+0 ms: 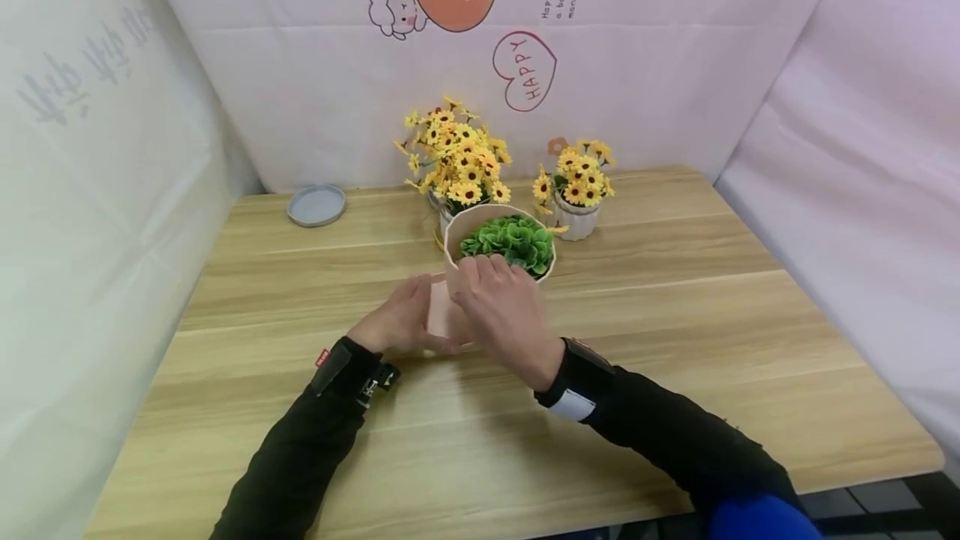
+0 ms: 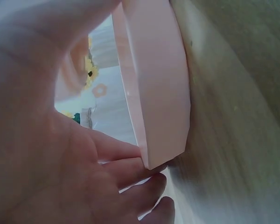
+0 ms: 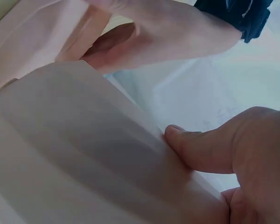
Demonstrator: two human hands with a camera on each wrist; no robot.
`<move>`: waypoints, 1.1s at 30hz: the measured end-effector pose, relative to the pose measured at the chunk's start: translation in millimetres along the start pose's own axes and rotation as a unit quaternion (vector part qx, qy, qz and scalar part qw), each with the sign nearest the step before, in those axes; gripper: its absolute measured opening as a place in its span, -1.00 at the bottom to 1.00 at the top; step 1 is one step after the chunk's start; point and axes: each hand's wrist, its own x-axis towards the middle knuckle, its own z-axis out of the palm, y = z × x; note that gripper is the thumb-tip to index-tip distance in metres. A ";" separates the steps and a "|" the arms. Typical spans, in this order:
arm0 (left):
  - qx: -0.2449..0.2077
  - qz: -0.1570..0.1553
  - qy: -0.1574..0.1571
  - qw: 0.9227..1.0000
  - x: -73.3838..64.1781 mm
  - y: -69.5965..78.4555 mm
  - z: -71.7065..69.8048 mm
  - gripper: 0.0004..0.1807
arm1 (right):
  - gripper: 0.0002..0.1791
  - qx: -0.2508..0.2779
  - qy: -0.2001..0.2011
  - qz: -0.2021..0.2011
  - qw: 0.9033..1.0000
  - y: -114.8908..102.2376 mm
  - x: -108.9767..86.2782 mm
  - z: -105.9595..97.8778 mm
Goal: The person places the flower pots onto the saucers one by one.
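Note:
A pale pink flowerpot (image 1: 457,238) holding a leafy green plant (image 1: 517,240) is tilted near the middle of the table. My right hand (image 1: 504,311) grips its near rim; in the right wrist view the thumb (image 3: 200,147) presses on the pot's ribbed outer wall (image 3: 84,140). My left hand (image 1: 397,319) holds a shallow pink saucer (image 2: 161,84) by its edge, tipped up on its side low over the wooden table. The saucer sits close to the pot's bottom end; whether the two touch is hidden in the head view.
Behind the pot stands a pot of yellow flowers (image 1: 461,157), partly covered by it. A smaller white pot (image 1: 577,219) with yellow flowers is at the back right. A grey-blue round dish (image 1: 317,205) lies at the back left. White cloth walls (image 1: 675,90) border the wooden table (image 1: 720,298).

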 end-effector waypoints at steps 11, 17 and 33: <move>-0.009 0.104 0.019 0.994 -0.7 -5.6 -8.3 -0.23 | -0.73 -0.017 0.050 -0.041 0.998 -25.1 6.7 25.2; -0.006 0.072 -0.014 0.997 -6.2 4.3 -23.0 -0.48 | -0.70 -0.012 0.046 -0.043 0.998 -31.1 5.5 34.3; -0.049 0.026 -0.064 0.996 -20.4 2.5 -43.1 -0.04 | -0.65 0.055 0.020 -0.060 0.997 -25.9 3.5 22.2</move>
